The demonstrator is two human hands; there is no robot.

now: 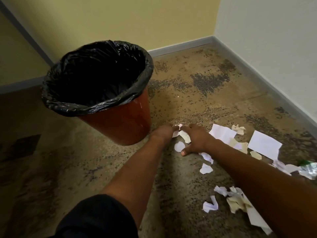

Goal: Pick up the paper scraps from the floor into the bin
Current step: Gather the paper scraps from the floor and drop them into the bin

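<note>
Both hands reach down to the speckled terrazzo floor (197, 103) just to the right of the bin's base. The left hand (163, 133) lies low against the floor with its fingers curled around a small white paper scrap (176, 130), though how firm that hold is cannot be told from this angle. The right hand (197, 140) is spread flat, palm down, fingers splayed over a few torn pieces, its fingertips meeting the left hand's at the same scrap, its thumb pressed to the floor beside a rounded white piece (179, 146); it grips nothing. The red bin (123, 124), lined with a black plastic bag (96, 107) folded over its rim, stands upright to the left of the hands, near a corner where a yellow wall (120, 18) meets a white one. More paper scraps are strewn to the right of the hands: two larger white sheets (264, 145) lying flat, crumpled beige bits near them, and a loose heap of torn white and beige pieces (235, 201) closer to the camera, under the right forearm. A crumpled clear plastic item with a green part (307, 167) sits at the right edge. A dark sleeve (96, 219) covers the left upper arm.
</note>
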